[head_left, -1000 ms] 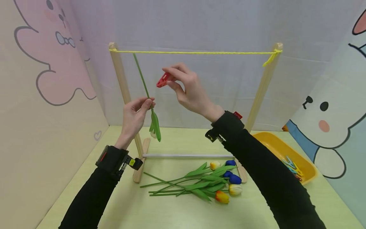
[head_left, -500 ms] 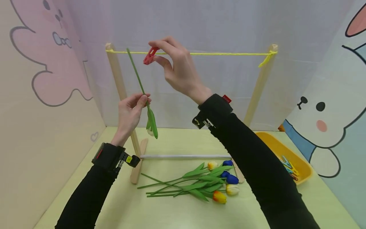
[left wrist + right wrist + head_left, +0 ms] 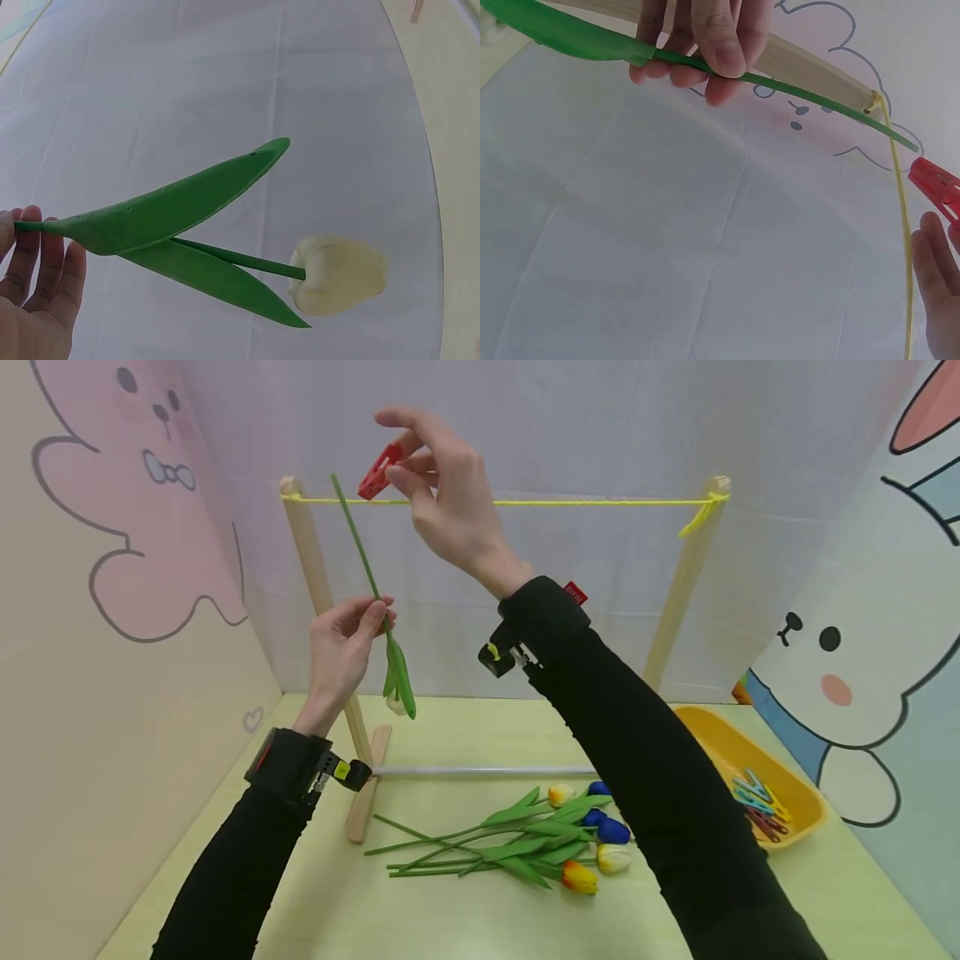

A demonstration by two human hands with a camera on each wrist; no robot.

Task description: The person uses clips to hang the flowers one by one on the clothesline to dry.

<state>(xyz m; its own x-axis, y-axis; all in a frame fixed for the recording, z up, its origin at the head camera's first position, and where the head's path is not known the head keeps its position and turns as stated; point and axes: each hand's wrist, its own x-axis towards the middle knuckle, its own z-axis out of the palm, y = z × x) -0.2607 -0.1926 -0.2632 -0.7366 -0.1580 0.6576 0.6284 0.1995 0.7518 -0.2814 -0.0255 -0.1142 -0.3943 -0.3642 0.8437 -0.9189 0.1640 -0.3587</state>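
My left hand (image 3: pixel 345 643) pinches the green stem of a white artificial tulip (image 3: pixel 341 275), which hangs bloom down. The stem's bare tip rises slightly above the yellow string (image 3: pixel 600 502), near the left post. Just right of that tip, my right hand (image 3: pixel 450 493) holds a red clothespin (image 3: pixel 380 471) between thumb and fingers, around string height. In the right wrist view the clothespin (image 3: pixel 936 186) points at the stem end, with a small gap between them. The stem crosses the string there; whether they touch I cannot tell.
Wooden posts (image 3: pixel 311 552) carry the string, joined below by a white rod (image 3: pixel 480 771). Several artificial tulips (image 3: pixel 517 843), blue, white and yellow-orange, lie on the table. At the right, a yellow basket (image 3: pixel 705 727) contains several coloured clothespins (image 3: pixel 761 802).
My right hand has risen and moved left with the red clothespin, from below the string up to the stem tip. The left hand has lifted the tulip slightly, its tip now above the string.
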